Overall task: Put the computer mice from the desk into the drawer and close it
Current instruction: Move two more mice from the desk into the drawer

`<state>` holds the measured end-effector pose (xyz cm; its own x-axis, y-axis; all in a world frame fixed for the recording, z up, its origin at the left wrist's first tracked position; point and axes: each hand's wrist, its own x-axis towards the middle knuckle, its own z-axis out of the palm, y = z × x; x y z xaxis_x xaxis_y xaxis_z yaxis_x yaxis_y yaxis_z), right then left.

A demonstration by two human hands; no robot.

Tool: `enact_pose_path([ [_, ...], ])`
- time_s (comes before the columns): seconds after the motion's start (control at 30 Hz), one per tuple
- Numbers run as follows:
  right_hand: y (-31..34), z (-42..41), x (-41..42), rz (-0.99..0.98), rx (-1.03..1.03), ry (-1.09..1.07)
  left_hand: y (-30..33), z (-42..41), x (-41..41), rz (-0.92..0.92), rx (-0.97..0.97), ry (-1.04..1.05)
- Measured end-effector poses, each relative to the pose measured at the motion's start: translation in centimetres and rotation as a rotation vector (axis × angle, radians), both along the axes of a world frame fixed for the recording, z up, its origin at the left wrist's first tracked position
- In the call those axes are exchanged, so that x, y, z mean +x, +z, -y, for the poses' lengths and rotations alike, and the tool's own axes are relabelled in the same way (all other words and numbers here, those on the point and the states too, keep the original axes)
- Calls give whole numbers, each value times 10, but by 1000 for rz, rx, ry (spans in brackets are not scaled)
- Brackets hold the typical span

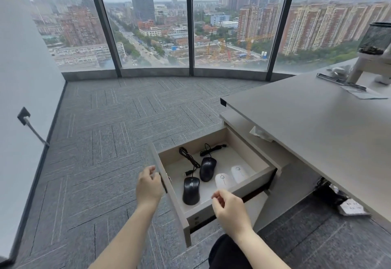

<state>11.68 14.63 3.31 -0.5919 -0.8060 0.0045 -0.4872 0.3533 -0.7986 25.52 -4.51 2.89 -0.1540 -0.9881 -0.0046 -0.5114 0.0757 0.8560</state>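
Observation:
The drawer (254, 181) of the cabinet under the desk (317, 124) stands pulled out. Inside lie two black wired mice, one near the front (191, 190) and one behind it (207, 169), with their cables coiled toward the back. Two white mice (224, 181) (239, 173) lie side by side to their right. My left hand (149, 184) is against the outer face of the drawer front, fingers loosely curled at its dark handle. My right hand (228, 209) hovers over the drawer's near side wall, fingers slack and holding nothing.
A black mesh pen holder (376, 38) and a white stand sit at the far right of the desk. Dark bags (338, 201) lie on the carpet under the desk. A wall socket with a cable (23, 116) is on the left wall. Floor-to-ceiling windows are ahead.

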Motion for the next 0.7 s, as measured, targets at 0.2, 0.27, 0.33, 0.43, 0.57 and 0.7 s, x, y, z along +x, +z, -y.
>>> enact_pose_path([
  [0.2, -15, -14, 48, 98, 143, 182, -24, -20, 13, -126, 291, -4],
  [0.27, -16, -12, 58, 101, 161, 201, -27, -25, 11, -249, 402, -15],
  [0.33, -18, -7, 64, 65, 173, 182, -27, -31, 8, -366, 470, -26],
  [0.43, -22, -2, 68, -11, 173, 124, -25, -35, 6, -462, 515, -26],
  [0.57, -24, -2, 57, -33, 172, 73, -22, -37, -6, -495, 552, -64],
  [0.7, -26, -8, 30, -45, 174, 1, -28, -37, -37, -484, 582, -125],
])
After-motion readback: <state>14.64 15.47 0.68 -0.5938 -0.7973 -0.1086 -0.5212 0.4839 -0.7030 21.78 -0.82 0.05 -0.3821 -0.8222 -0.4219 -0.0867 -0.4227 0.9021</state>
